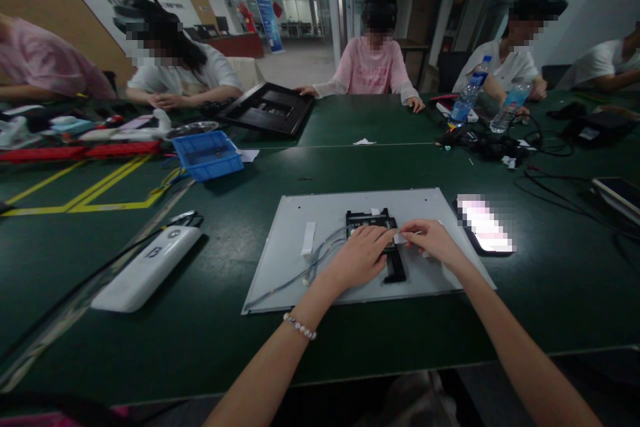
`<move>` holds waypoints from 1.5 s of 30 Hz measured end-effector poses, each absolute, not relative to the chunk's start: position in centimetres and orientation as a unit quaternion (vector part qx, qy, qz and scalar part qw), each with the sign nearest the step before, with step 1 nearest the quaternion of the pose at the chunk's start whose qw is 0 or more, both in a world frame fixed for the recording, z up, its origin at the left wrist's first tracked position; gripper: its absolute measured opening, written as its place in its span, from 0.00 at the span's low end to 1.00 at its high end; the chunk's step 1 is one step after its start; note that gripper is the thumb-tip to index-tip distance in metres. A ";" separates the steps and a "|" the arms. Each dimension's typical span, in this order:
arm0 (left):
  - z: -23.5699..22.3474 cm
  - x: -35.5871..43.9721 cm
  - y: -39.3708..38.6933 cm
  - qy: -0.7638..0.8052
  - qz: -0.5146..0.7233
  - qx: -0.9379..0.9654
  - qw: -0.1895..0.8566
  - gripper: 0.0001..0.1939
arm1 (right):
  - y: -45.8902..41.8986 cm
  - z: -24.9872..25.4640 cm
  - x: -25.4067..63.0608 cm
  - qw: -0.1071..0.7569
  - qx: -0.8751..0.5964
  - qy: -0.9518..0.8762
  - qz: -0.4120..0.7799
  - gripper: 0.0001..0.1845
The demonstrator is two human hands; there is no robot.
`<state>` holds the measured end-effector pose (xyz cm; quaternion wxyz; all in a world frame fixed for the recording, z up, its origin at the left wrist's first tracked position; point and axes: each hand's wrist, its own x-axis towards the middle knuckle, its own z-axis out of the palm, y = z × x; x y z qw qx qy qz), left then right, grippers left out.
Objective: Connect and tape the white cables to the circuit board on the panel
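A pale grey flat panel point(280, 240) lies on the table in front of me, with a black plastic bracket point(396, 267) and a small circuit board on it, mostly covered by my hands. My left hand point(364, 253) rests over the bracket, its fingers stretched out to the right. Close beside those fingertips, my right hand point(433, 240) pinches a small white strip point(400, 238), which looks like tape, at the bracket's right side. Grey-blue cables point(300, 273) run from under my left hand across the panel. Another white strip point(309, 238) is on the panel's left part.
Right of the panel lies a lit phone point(485, 225); to the left, a white power bank point(150, 267) with a cable. Farther back are a blue bin point(209, 155), a black frame point(270, 110) touched by another person's hand, and two water bottles point(470, 93). Several people sit opposite.
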<state>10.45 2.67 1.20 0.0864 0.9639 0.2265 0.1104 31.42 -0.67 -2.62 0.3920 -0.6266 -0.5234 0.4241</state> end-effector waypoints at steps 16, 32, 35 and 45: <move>1.2 10.6 2.5 0.220 0.109 0.967 0.065 0.19 | -0.8 -2.7 30.8 0.364 -0.633 -0.618 0.291 0.09; 1.9 10.4 2.5 0.230 0.121 0.963 0.066 0.22 | -1.2 -1.8 31.4 0.399 -0.631 -0.585 0.317 0.13; 3.0 9.9 3.4 0.250 0.158 0.951 0.086 0.19 | -1.3 -1.6 31.2 0.404 -0.629 -0.584 0.317 0.14; 2.2 -0.1 8.9 0.436 0.242 0.854 0.147 0.17 | -1.6 -1.2 30.9 0.404 -0.628 -0.588 0.310 0.14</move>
